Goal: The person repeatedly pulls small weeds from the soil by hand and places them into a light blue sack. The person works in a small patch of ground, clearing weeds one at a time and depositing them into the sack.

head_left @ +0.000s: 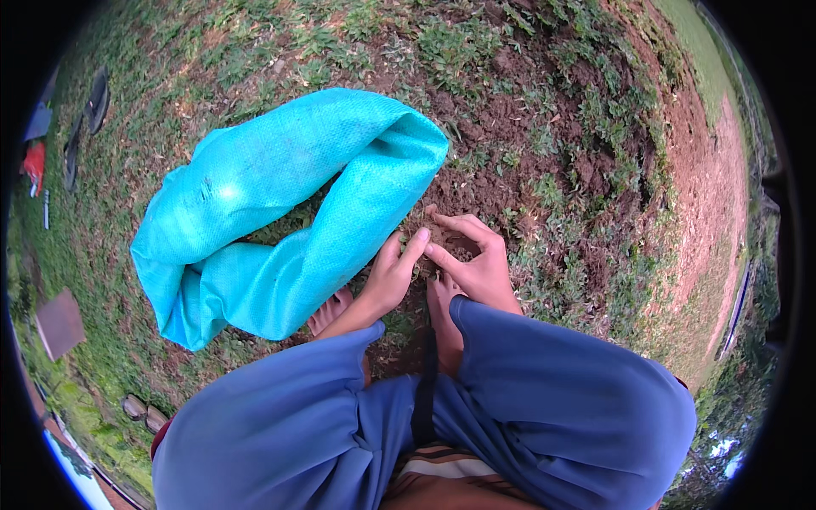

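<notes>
My left hand is low over the soil, beside the right edge of a turquoise woven plastic sack. Close by, my right hand has its thumb and forefinger curved towards the left thumb. The two thumb tips nearly meet above loose brown soil. Whether a small thing is pinched between the fingers I cannot tell, since soil and fingertips blend there. Rolled and folded into a loop, the sack lies on the ground with a gap in its middle. My bare feet are just behind the hands, partly covered.
Low green weeds grow around the dug soil. Dark sandals lie at the far left, near a red item. A flat brown panel and a pair of shoes are lower left. A bare dirt strip runs along the right.
</notes>
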A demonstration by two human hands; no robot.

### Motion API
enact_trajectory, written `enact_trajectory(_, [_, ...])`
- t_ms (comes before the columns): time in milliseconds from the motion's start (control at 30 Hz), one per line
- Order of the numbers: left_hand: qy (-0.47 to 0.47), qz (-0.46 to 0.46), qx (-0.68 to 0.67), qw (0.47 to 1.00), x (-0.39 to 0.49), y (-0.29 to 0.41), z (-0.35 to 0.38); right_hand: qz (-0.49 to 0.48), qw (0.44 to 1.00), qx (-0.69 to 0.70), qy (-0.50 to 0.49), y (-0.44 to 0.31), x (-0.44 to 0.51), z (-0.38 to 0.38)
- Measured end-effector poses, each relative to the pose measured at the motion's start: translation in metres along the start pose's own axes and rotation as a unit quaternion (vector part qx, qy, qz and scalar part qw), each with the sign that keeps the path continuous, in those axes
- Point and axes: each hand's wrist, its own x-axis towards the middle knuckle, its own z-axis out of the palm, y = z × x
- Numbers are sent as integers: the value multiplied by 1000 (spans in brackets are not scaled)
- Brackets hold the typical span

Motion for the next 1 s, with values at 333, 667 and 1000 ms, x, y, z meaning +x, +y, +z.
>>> enact_trajectory(333, [-164, -43, 31, 985, -5, 11, -9, 140, 973, 180, 38, 5, 1, -8])
enact_trajectory(667, [-91, -163, -162, 969, -8, 11, -13, -49, 998, -49, -10, -18, -14, -13])
enact_trajectory(1000, [-99, -95, -120, 983, -6, 20, -4, -20, 995, -93, -23, -19, -21, -16])
